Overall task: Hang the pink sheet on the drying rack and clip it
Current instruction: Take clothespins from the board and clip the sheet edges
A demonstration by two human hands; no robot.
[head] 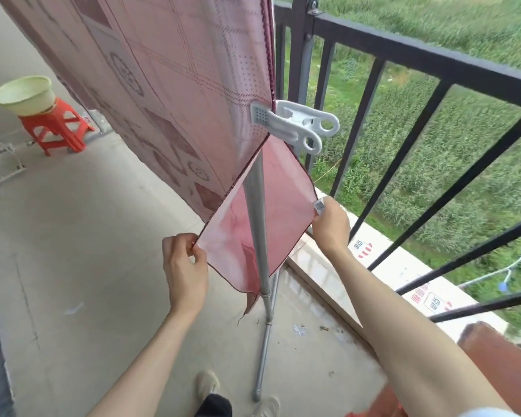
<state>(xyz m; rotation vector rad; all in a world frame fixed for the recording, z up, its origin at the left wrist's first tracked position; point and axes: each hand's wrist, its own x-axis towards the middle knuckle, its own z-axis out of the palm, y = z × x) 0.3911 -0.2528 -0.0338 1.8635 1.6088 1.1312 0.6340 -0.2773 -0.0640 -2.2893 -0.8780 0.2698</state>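
Observation:
The pink patterned sheet (169, 94) hangs over the drying rack, whose grey upright pole (257, 224) runs down behind the sheet's lower corner. A large white clip (295, 124) clamps the sheet's edge at mid-height. My left hand (187, 269) pinches the left corner of the turned-up lower flap. My right hand (330, 225) grips a second white clip (319, 206) at the flap's right corner; only the clip's grey pad shows above my fingers.
A black balcony railing (403, 55) runs along the right, with a low tiled ledge (373, 263) below it and a field beyond. A pale green basin (23, 94) sits on a red stool (54, 127) at far left. My feet stand near the rack's base.

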